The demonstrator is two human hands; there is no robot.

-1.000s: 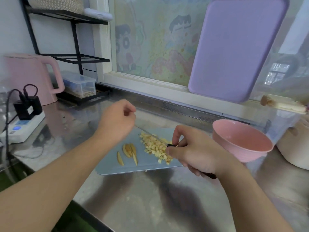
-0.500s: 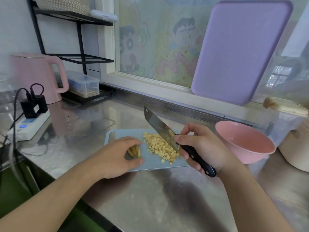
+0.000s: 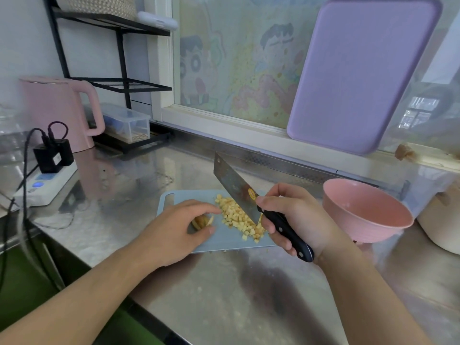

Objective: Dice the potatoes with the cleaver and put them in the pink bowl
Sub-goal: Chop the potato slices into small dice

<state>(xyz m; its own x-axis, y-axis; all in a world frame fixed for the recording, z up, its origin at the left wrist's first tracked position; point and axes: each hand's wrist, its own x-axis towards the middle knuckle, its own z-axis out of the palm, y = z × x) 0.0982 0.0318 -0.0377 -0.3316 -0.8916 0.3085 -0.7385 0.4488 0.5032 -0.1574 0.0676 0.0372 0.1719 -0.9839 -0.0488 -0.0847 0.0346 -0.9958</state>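
A small blue cutting board (image 3: 174, 195) lies on the steel counter. On it is a pile of diced potato (image 3: 237, 217) and, to its left, a few potato strips (image 3: 202, 221). My left hand (image 3: 179, 230) rests over the strips, fingers curled around them. My right hand (image 3: 296, 217) grips the black handle of the cleaver (image 3: 235, 188), whose blade is raised and tilted, its heel at the right side of the dice pile. The pink bowl (image 3: 363, 215) stands empty to the right of the board.
A pink kettle (image 3: 57, 110) and a power strip with plugs (image 3: 47, 180) sit at the far left. A purple board (image 3: 361, 73) leans on the window. A clear box (image 3: 127, 122) sits under a black rack. A cream pot (image 3: 440, 220) is at the right edge.
My left hand came down from above the board onto the potato strips. My right hand lifted the cleaver from flat on the board to a raised tilt over the dice.
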